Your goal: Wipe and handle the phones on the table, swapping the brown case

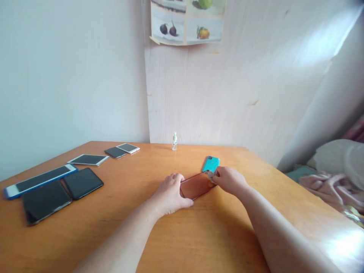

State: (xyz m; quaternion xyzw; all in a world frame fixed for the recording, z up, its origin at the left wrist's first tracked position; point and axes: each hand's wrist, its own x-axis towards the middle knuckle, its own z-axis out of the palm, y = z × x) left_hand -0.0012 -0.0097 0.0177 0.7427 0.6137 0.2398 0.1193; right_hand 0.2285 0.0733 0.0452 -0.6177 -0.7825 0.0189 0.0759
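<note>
Near the middle of the wooden table (182,235), my left hand (170,193) grips the left end of a thin, shiny, reddish-brown phone (196,186), with the thumb along its near edge. My right hand (229,179) is closed at the phone's right end. From its fingers shows a small, pale, crumpled piece that looks like a cloth (210,175), pressed against the phone's surface. Just behind the phone lies a turquoise phone (211,163), back up, with a dark camera block in its corner.
At the left lie two black tablets (47,201), a white tablet in a blue case (42,180), a white tablet (88,159), and a dark device (115,152) beside a smaller white one (128,148). A small clear spray bottle (174,142) stands near the wall. Bedding (330,185) is at the right.
</note>
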